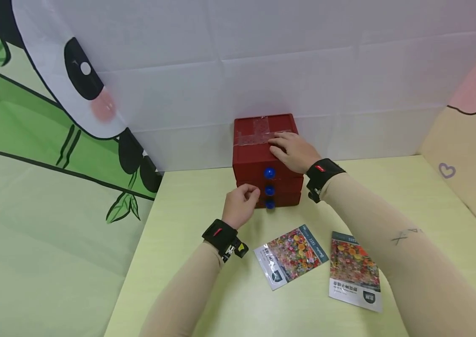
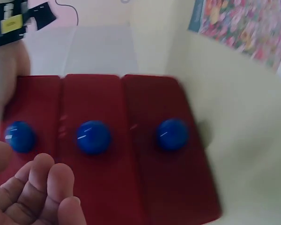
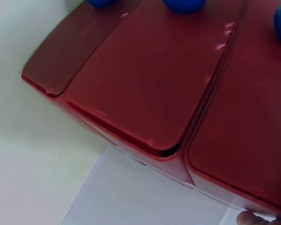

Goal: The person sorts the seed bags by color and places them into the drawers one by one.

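A red box with three stacked drawers [image 1: 248,171] stands on the table against the back wall. Each drawer has a round blue knob; the middle knob [image 2: 93,137] shows clearly in the left wrist view. All three drawers look pushed in. My left hand [image 1: 240,204] is just in front of the box, left of the knobs, its fingers loosely bent with nothing between them. On the box's taped top rests my right hand [image 1: 293,150], fingers extended. Only a fingertip [image 3: 250,218] of it shows in the right wrist view.
Two flower seed packets lie in front of the box: one packet [image 1: 292,256] tilted near the middle, another packet [image 1: 353,271] partly under the right forearm. A printed cloth wall [image 1: 179,93] rises behind the pale table [image 1: 170,262].
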`<control>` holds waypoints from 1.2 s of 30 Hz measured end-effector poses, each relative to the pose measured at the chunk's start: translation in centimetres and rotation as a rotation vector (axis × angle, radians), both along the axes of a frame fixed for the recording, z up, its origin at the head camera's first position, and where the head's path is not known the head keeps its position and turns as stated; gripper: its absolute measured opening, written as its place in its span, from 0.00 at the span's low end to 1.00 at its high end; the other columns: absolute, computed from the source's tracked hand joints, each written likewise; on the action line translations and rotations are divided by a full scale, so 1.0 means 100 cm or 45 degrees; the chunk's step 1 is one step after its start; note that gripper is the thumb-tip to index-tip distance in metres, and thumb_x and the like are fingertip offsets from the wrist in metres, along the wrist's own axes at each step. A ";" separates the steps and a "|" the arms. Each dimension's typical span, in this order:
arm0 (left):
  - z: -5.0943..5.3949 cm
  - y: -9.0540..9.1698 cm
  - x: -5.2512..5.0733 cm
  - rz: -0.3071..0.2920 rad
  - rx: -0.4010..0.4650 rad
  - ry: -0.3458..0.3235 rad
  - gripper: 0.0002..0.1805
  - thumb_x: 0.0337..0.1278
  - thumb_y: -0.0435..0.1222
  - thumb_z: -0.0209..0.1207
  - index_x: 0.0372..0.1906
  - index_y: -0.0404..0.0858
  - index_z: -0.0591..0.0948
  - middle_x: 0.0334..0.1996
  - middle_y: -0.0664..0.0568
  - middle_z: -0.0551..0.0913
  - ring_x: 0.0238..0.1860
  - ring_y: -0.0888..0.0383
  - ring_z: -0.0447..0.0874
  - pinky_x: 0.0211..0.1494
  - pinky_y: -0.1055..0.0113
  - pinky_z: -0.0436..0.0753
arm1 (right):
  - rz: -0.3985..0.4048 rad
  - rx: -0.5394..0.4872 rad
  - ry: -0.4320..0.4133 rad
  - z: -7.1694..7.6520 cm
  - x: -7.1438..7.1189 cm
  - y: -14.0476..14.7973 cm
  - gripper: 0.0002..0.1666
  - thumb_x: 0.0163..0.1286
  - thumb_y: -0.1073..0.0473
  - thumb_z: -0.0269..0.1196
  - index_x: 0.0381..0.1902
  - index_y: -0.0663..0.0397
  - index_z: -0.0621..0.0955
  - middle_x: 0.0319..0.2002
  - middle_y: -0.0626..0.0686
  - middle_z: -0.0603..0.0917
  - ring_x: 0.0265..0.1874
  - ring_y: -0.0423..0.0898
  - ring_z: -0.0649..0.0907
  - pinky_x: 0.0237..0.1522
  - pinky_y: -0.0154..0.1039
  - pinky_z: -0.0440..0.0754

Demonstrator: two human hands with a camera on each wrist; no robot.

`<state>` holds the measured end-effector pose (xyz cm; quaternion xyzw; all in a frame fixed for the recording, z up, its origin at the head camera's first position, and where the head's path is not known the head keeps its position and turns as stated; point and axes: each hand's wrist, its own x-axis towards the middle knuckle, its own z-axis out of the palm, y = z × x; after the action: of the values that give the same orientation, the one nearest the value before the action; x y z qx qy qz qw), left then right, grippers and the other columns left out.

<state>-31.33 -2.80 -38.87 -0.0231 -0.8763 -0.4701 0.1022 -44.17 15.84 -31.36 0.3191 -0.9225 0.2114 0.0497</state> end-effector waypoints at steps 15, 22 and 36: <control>0.062 -0.009 -0.019 0.003 -0.544 0.771 0.10 0.63 0.39 0.58 0.36 0.37 0.85 0.34 0.49 0.80 0.36 0.55 0.75 0.35 0.66 0.76 | -0.071 -0.407 0.261 -0.022 0.035 0.018 0.25 0.72 0.51 0.57 0.58 0.63 0.74 0.55 0.60 0.77 0.56 0.57 0.71 0.60 0.52 0.69; 0.072 -0.014 -0.038 -0.028 -0.709 0.789 0.16 0.59 0.45 0.61 0.43 0.37 0.84 0.45 0.45 0.77 0.50 0.50 0.72 0.55 0.59 0.74 | -0.066 -0.433 0.403 -0.043 0.062 0.021 0.22 0.67 0.56 0.62 0.54 0.64 0.76 0.58 0.60 0.73 0.59 0.57 0.69 0.61 0.52 0.69; 0.086 -0.015 -0.062 -0.161 -1.050 0.571 0.35 0.60 0.58 0.55 0.64 0.39 0.73 0.64 0.44 0.71 0.67 0.48 0.64 0.70 0.56 0.63 | -0.055 -0.500 0.439 -0.078 0.118 0.010 0.13 0.65 0.61 0.62 0.46 0.61 0.80 0.47 0.56 0.79 0.49 0.53 0.74 0.52 0.48 0.75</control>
<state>-37.57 -4.33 -30.27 -0.2161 -0.9430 -0.0716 0.2426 -32.38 16.85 -39.12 0.3150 -0.8482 0.3279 0.2717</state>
